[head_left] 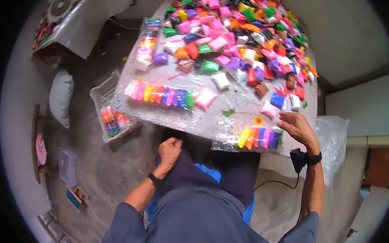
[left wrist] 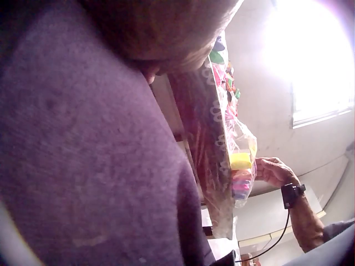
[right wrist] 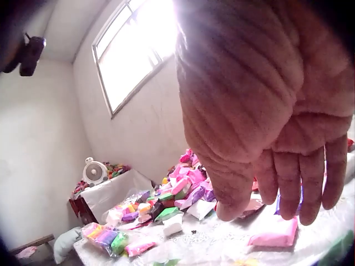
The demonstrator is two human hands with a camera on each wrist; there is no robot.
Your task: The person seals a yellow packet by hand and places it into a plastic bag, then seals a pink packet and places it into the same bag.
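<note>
My right hand (head_left: 292,123) hovers open over the table's near right edge, fingers straight and pointing down (right wrist: 277,205), holding nothing. Just left of it and below lies a clear bag (head_left: 258,137) with a row of coloured packets, hanging over the table edge (left wrist: 242,166). A pink packet (head_left: 269,109) lies just beyond the hand. My left hand (head_left: 170,148) rests curled in a fist on my dark trousers below the table; the left wrist view shows mostly fabric, and whether the hand pinches the cloth is unclear.
The table (head_left: 194,121) carries a big heap of coloured packets (head_left: 237,32), another filled bag (head_left: 161,95) and a loose pink packet (head_left: 205,98). A white basket (head_left: 101,95) stands on the floor at left, a fan (head_left: 60,5) behind it, crumpled plastic (head_left: 332,136) at right.
</note>
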